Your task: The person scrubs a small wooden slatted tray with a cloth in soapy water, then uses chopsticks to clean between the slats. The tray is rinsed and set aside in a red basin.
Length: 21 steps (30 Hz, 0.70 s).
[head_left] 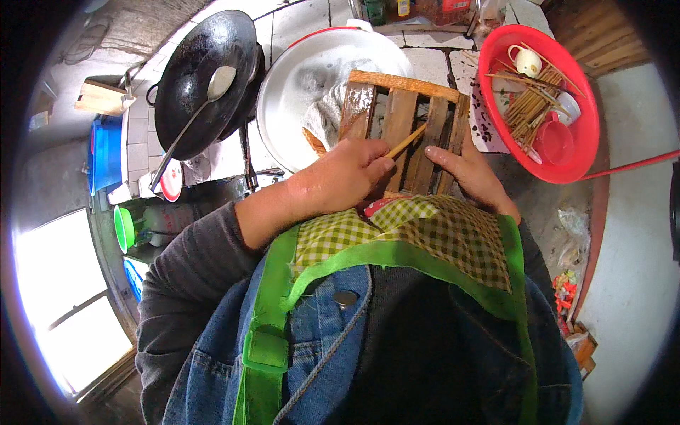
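A wet wooden slatted rack [399,119] tilts over the near right part of a white basin [281,101]. My right hand [473,172] grips the rack's right side, thumb across the front of the slats. Between the thumb and fingers of my left hand [345,172] is a thin wooden stick [408,140], perhaps a chopstick, its tip against the slats. Suds and a grey cloth [326,114] are in the basin. A brown ridged piece [313,141] shows beside the cloth; I cannot tell what it is. The rack's lower edge is partly hidden by my checked apron [425,226].
At right, a red plastic basin [589,122] holds many chopsticks [534,109], a cream mug [527,61], a white bowl [569,108] and a pink-red cup [554,139]. A black wok [183,69] with a metal ladle [221,84] across it stands left on the tiled counter [305,18].
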Each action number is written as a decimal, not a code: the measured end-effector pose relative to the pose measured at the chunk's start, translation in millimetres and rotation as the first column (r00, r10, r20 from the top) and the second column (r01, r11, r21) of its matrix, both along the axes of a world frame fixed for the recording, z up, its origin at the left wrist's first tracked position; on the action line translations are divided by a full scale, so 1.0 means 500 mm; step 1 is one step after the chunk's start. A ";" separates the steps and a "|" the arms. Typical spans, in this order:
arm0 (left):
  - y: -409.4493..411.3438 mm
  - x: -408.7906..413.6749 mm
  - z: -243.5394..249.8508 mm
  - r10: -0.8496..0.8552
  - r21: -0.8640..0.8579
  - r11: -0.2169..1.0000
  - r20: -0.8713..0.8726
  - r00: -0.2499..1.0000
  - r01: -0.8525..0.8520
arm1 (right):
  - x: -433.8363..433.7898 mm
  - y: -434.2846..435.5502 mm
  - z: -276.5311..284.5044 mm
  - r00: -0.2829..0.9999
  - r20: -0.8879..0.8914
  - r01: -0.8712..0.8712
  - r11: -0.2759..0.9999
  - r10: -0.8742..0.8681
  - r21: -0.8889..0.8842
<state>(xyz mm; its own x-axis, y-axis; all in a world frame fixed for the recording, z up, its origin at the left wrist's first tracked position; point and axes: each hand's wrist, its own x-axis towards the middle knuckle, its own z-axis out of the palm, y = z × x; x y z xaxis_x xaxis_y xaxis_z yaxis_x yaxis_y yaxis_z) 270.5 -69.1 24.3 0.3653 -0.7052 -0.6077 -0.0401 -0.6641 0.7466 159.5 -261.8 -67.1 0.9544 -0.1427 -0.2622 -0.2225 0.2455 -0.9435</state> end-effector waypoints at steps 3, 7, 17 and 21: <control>0.011 0.017 0.011 -0.207 -0.034 0.975 0.241 0.948 0.221 | 0.000 0.004 0.018 1.000 0.004 -0.020 0.999 0.020 0.043; 0.014 0.037 0.047 -0.386 0.048 0.917 0.367 0.846 0.397 | -0.004 -0.005 0.002 0.999 0.018 -0.045 0.998 0.044 0.053; 0.017 0.020 0.135 -0.715 0.290 0.669 0.504 0.485 0.685 | 0.002 -0.006 0.007 0.999 -0.019 -0.045 0.995 0.046 0.085; 0.105 0.044 0.225 -0.470 0.239 0.872 0.657 0.590 0.428 | -0.004 -0.019 -0.027 0.999 -0.052 0.019 0.997 -0.015 0.075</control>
